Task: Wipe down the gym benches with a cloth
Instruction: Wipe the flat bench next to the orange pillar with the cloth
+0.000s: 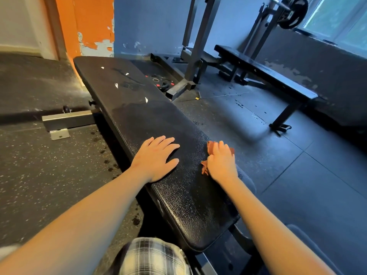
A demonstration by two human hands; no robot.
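A long black padded gym bench (139, 116) runs from the near centre to the far left. Its far half has white tears in the vinyl. My left hand (156, 157) lies flat on the pad with its fingers spread. My right hand (220, 161) presses a small reddish-brown cloth (211, 148) against the bench's right edge; most of the cloth is hidden under the hand. A second black bench (266, 72) stands farther back on the right.
A squat rack upright (198, 40) and its steel foot (178, 89) stand behind the near bench, beside weight plates (160, 82) on the floor. A loaded barbell (292, 12) hangs at top right. Dark drips dot the rubber floor (59, 175) on the left.
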